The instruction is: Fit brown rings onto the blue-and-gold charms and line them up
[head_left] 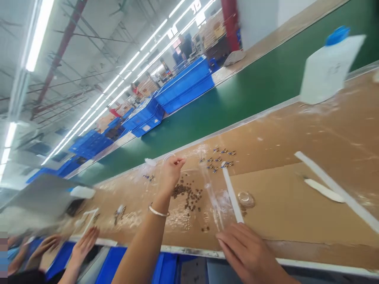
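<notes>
My left hand (172, 169) reaches over the brown work surface (266, 144), thumb and fingers pinched together. Whatever sits between its fingertips is too small to make out. Close below it lies a loose pile of small dark brown round pieces (180, 190), with many tiny white pieces (182, 221) nearer the front. To its right several small metal parts with blue bits (217, 159) lie in a group. My right hand (247, 250) rests at the table's front edge, its fingers loosely extended and apparently holding nothing. A small clear round dish (246, 200) sits beyond it.
A green conveyor belt (251, 86) runs behind the table. On the right stand a white bottle with a blue cap (325, 67) and a white blade-like strip (324, 190). Blue crates (186, 85) line the far side. A co-worker's hand (85, 244) rests at left.
</notes>
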Action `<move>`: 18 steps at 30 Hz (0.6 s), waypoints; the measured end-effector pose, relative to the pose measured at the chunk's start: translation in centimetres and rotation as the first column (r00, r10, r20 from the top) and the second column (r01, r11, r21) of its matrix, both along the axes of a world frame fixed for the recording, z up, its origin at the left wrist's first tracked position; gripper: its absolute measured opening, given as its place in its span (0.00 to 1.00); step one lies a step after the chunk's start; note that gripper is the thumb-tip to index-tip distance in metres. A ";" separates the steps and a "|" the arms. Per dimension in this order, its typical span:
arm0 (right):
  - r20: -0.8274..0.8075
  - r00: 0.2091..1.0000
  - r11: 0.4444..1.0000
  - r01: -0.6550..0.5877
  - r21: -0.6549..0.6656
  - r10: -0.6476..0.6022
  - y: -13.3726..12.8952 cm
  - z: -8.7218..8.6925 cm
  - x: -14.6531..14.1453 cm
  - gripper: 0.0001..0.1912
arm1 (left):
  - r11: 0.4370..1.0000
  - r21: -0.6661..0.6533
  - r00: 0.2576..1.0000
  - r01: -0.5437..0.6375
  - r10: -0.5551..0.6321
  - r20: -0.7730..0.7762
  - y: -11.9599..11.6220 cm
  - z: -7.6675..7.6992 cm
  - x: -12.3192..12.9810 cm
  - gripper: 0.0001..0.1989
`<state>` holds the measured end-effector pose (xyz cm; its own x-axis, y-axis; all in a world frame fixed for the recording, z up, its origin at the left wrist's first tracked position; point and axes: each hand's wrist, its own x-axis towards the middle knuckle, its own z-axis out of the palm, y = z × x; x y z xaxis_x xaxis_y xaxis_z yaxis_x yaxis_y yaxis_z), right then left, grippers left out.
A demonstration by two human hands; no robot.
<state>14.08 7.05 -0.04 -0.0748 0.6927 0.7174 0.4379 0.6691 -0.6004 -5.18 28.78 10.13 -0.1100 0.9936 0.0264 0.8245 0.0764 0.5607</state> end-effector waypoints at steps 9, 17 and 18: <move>0.033 0.998 0.995 -0.064 0.071 0.062 -0.1 0.3 0.2 0.10 | 0.928 -0.214 0.945 -0.305 0.268 -0.185 -9.8 0.4 -16.5 0.17; 0.075 0.997 0.994 -0.040 0.105 0.032 0.0 1.0 0.4 0.11 | 0.935 -0.200 0.946 -0.292 0.252 -0.203 -10.0 -1.9 -18.8 0.17; 0.073 0.997 0.993 -0.037 0.112 0.029 0.0 1.0 0.3 0.11 | 0.944 -0.170 0.949 -0.282 0.248 -0.194 -9.9 -2.0 -18.8 0.17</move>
